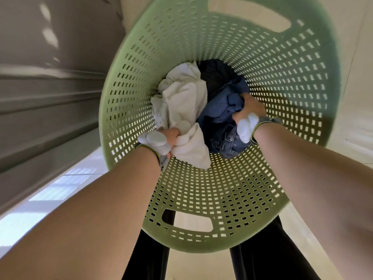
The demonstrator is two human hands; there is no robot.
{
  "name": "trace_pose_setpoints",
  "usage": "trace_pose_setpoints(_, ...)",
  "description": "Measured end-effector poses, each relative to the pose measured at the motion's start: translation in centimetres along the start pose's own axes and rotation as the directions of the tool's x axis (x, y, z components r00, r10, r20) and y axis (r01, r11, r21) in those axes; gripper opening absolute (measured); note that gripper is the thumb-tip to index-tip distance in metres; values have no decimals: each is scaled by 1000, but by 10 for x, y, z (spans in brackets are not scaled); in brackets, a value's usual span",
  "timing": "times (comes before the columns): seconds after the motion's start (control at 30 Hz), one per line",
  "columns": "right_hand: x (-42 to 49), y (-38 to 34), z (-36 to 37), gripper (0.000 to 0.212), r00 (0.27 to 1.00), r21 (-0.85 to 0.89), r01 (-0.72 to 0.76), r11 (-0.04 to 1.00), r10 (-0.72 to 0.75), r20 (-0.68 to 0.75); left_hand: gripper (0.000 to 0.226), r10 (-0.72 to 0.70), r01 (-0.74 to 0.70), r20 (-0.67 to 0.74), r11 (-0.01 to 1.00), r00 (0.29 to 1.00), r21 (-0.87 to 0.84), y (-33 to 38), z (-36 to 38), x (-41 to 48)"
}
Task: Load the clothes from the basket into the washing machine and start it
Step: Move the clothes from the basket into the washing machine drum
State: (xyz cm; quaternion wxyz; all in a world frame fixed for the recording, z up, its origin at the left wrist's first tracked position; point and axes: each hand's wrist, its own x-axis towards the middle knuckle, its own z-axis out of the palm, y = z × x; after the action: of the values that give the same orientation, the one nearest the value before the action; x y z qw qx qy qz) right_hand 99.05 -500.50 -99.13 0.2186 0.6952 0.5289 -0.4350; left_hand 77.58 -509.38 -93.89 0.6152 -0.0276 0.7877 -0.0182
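Note:
I look straight down into a tall light-green perforated laundry basket (201, 195) that stands on the floor. At its bottom lies a bundle of clothes: a white garment (181, 93) on the left, blue denim clothes (222, 110) on the right, and something dark behind them. My left hand (171, 138) is deep in the basket, closed on the white garment. My right hand (250, 110) is closed on the blue denim. Both wrists carry grey-white wrist devices. The washing machine is not in sight.
A grey panelled surface (50, 98) with horizontal ridges runs along the left. Pale floor tiles (60, 188) lie between it and the basket. My legs in dark trousers (260, 259) show below the basket's near rim. A pale wall or floor lies to the right.

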Motion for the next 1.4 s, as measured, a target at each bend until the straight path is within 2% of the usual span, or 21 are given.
trace_pose_setpoints(0.03,-11,-1,-8,48,1000,54,23,998,-22,-10,47,21,-22,13,997,1000,77,-1,-2,-12)
trace_pose_setpoints(0.13,-51,-2,-19,20,994,180,88,980,-75,-79,40,85,-68,-69,973,994,222,-11,-13,-35)
trace_pose_setpoints(0.2,-97,0,-35,21,992,240,109,965,-92,-83,39,103,-67,-139,969,985,238,-19,-27,-65)
trace_pose_setpoints(0.3,-162,1,-61,33,991,300,119,947,-96,-88,32,194,-134,-197,950,961,283,-20,-45,-125)
trace_pose_setpoints(0.4,-226,2,-88,28,986,371,159,915,-125,-114,16,247,-231,-278,969,928,92,-22,-62,-189)
trace_pose_setpoints(0.47,-263,-4,-110,30,975,393,208,895,-157,-158,20,298,-294,-308,954,903,60,-25,-73,-229)
trace_pose_setpoints(0.6,-338,-29,-170,29,944,469,323,822,-243,-225,21,451,-428,-285,892,846,144,-33,-104,-312)
trace_pose_setpoints(0.73,-388,-48,-218,35,911,461,408,788,-317,-264,24,516,-484,-272,856,812,179,-31,-129,-374)
trace_pose_setpoints(0.87,-453,-72,-263,46,848,368,525,768,-436,-299,22,673,-641,-260,740,693,206,-34,-154,-446)
trace_pose_setpoints(0.97,-505,-97,-301,51,777,320,626,711,-533,-335,9,789,-761,-297,606,537,231,-41,-180,-502)
trace_pose_setpoints(1.07,-565,-128,-346,51,680,290,729,620,-607,-411,18,870,-848,-332,457,364,270,-51,-212,-564)
trace_pose_setpoints(1.3,-687,-209,-431,43,440,249,898,363,-712,-548,8,864,-918,-503,225,32,328,-59,-300,-682)
trace_pose_setpoints(1.4,-736,-248,-454,32,358,290,929,229,-755,-549,20,803,-913,-582,134,-128,386,-71,-347,-733)
